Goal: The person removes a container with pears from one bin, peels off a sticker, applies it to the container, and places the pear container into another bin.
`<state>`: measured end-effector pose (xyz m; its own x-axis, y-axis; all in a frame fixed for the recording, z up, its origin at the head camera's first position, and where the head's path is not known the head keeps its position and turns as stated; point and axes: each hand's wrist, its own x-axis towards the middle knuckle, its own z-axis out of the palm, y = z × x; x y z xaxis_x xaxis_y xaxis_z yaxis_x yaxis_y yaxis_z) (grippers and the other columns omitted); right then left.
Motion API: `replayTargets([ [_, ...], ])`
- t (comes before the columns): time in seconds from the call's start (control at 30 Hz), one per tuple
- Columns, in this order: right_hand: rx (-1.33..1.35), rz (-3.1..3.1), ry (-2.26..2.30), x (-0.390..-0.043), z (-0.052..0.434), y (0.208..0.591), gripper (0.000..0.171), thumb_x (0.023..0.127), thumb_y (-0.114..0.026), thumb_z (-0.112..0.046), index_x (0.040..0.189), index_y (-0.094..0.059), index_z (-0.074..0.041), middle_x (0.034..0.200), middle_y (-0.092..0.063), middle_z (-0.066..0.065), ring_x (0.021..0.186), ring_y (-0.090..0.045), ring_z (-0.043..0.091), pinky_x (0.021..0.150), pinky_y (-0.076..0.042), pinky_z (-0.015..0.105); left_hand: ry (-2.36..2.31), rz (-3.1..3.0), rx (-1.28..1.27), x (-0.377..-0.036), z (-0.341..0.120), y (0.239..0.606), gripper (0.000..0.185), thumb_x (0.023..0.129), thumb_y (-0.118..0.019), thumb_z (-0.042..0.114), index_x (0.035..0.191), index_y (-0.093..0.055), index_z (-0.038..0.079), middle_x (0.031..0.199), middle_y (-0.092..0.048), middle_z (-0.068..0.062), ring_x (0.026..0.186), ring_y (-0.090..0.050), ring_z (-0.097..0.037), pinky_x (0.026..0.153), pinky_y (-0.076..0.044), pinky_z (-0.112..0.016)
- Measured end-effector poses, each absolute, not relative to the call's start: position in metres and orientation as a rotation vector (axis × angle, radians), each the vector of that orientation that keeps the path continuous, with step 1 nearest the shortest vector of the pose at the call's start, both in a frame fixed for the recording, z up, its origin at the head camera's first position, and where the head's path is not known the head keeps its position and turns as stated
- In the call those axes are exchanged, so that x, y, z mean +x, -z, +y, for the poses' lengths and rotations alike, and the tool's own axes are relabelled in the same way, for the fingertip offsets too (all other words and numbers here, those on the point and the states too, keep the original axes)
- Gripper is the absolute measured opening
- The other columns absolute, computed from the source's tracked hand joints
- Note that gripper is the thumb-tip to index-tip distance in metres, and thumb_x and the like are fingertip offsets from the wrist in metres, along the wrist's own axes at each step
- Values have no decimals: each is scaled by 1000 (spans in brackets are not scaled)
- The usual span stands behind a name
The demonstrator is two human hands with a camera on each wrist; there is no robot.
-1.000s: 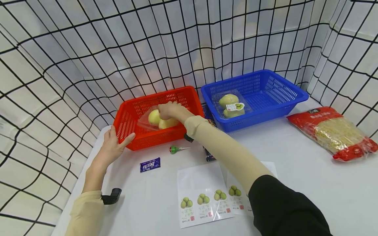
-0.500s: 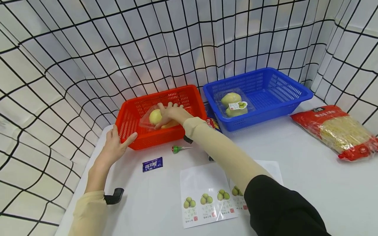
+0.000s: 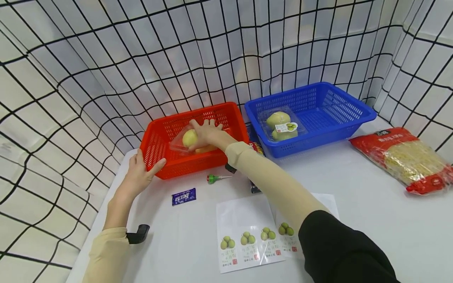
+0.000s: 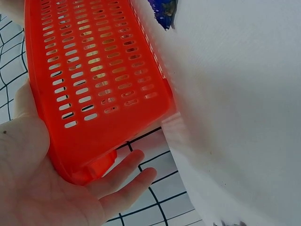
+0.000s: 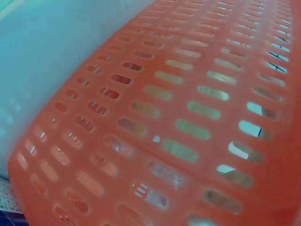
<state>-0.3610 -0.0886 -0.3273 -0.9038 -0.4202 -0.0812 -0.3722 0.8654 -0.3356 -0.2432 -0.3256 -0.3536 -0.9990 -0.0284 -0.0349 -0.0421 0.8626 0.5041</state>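
The right hand (image 3: 207, 133) reaches into the red basket (image 3: 157, 151) at centre frame, arm stretched forward, fingers spread and lying over a clear clamshell pack of pears (image 3: 189, 139) that sits inside the basket. The left hand (image 3: 139, 175) braces the basket's near-left corner — palm against the wall, fingers straight, thumb along the front. To the right, a blue basket (image 3: 339, 125) holds a second pear pack (image 3: 280, 125) — labelled.
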Motion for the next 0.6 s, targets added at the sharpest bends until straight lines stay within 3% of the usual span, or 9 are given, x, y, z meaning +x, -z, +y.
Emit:
replayTargets([
  [0.17,-686,2945,525,-364,-84,324,94,84,-77,-58,157,-23,-34,157,-35,20,151,-23,41,123,-25,67,-804,3011,-53,-244,-326,353,117,97,-45,71,158,23,-3,164,6,-38,143,-25,-63,113,-32,-76],
  [0.33,-761,3001,581,-363,-77,311,91,83,-76,-62,156,-30,-32,152,-39,19,146,-30,37,116,-34,64,-796,3013,-46,-243,-327,353,117,98,-45,71,158,23,-3,164,5,-39,144,-24,-63,113,-32,-76],
  [0.6,-746,3118,626,-348,-51,271,105,78,-74,-71,157,-32,-16,158,-37,13,143,-32,32,112,-38,55,-771,3011,-49,-242,-329,352,118,97,-44,73,158,23,-3,165,6,-39,143,-25,-64,113,-31,-75],
])
